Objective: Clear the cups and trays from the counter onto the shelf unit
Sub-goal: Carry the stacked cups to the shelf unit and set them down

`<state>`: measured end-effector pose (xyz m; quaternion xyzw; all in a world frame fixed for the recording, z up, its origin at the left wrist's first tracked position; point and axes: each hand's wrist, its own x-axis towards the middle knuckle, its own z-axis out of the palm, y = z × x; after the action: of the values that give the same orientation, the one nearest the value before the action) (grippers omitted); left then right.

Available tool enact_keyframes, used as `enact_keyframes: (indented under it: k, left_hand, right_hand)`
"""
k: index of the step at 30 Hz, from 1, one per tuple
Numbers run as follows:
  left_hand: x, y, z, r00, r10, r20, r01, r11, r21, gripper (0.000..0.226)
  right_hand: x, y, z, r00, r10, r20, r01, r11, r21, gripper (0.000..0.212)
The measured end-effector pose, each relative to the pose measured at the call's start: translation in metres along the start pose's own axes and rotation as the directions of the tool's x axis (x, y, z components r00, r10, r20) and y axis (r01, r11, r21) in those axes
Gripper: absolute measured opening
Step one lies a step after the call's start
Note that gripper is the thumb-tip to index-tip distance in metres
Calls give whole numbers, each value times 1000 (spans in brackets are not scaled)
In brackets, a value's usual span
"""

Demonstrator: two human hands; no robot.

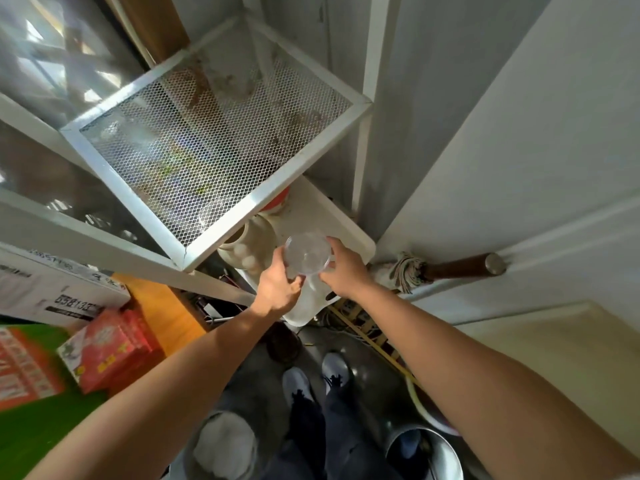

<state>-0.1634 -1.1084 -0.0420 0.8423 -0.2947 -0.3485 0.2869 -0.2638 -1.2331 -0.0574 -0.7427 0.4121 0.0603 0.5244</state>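
A clear plastic cup (307, 254) is held between both hands, its open mouth tilted toward me. My left hand (278, 285) grips its lower left side and my right hand (343, 270) its right side. The cup hovers just above a white tray (349, 230) that lies on a lower level of the white metal shelf unit (221, 216). The shelf's top level is a mesh panel (214, 140). On the tray, partly under the mesh, stand a cream jar (249, 242) and a red-and-white container (277, 202).
A mop head (408, 270) with a brown handle lies along the white wall on the right. Red boxes (107, 348) and a white carton (52, 292) sit at the left. Two metal buckets (426, 452) stand by my feet. Cables run on the floor under the tray.
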Motion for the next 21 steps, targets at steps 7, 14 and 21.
enact_keyframes:
  k: [7,14,21]
  left_hand:
    - [4,-1,4,995,-95,8,95,995,31,50]
    - [3,-2,3,994,-107,7,107,994,29,52]
    - [1,-5,2,991,-136,-3,136,990,38,52]
  right_hand:
    - [1,7,5,1000,29,9,-29,999,-25,76]
    - [5,12,7,1000,27,3,-27,1000,-8,71]
    - [5,13,10,999,19,26,-18,999,-38,72]
